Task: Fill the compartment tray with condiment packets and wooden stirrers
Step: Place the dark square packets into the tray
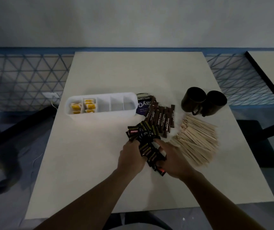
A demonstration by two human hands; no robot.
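Note:
A white compartment tray [129, 112] lies across the table's middle; its two left compartments hold yellow packets [89, 103], the others look bare. A heap of black coffee packets [147, 138] lies in front of it. My left hand [130, 157] and my right hand [172, 159] grip this heap from either side, fingers curled round the packets. Brown sugar sticks [160, 117] fan out behind the heap. A pile of wooden stirrers [197, 140] lies right of my right hand.
Two dark mugs [202, 101] stand at the back right of the white table [99, 163]. A purple printed packet [143, 103] lies against the tray's right end. Another table edge shows at far right, chairs at left.

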